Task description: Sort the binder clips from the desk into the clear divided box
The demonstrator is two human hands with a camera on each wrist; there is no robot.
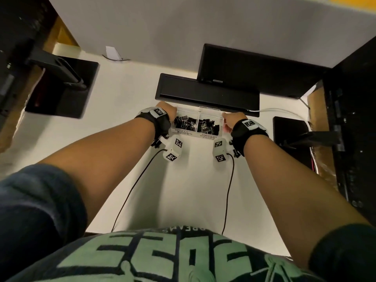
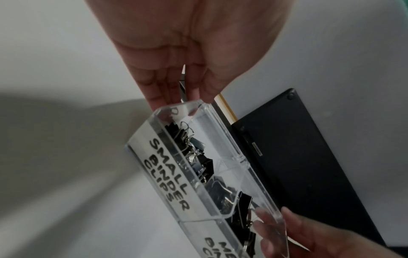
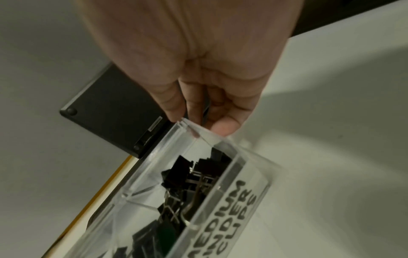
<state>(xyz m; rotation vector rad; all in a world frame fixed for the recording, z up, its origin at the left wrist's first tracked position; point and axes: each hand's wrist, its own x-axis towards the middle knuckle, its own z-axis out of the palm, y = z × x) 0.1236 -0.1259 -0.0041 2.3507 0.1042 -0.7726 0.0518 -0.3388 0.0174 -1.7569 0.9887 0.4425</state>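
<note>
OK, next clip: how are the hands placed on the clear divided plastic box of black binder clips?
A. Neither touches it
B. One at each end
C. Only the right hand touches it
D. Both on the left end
B: the left hand holds the clear divided plastic box at its "small binder clips" end, and the right hand holds its "medium" end.

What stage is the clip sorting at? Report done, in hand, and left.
Done: black binder clips fill both labelled compartments of the clear divided box, and the desk shows no loose clips. In hand: left hand and right hand grip the box ends. Left: apparently only placing the box.
</note>
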